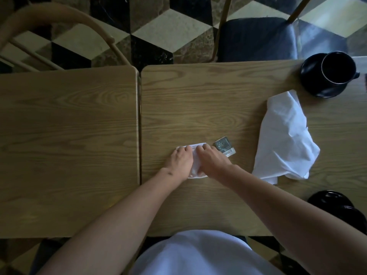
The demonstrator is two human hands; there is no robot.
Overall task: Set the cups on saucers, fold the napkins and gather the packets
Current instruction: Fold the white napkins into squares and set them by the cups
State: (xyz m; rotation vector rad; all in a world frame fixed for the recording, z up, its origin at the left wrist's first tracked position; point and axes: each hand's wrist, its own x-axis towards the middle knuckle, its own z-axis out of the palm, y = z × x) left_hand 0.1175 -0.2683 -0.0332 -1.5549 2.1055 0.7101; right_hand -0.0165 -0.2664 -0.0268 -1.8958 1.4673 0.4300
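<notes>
A small folded white napkin (195,169) lies on the right wooden table, mostly hidden under both hands. My left hand (181,160) presses flat on its left side, and my right hand (211,159) presses on its right side. A grey-green packet (224,147) lies just right of my right hand's fingers. A larger crumpled white napkin (286,135) lies unfolded further right. At the far right back, a black cup (338,68) stands on a black saucer (309,80). Another black saucer (330,199) shows at the right front, partly behind my right forearm.
Two wooden tables stand side by side with a narrow gap (139,126) between them. Beyond the far edge are a curved wooden chair (59,18) and a dark cushioned chair (258,40) on a checkered floor.
</notes>
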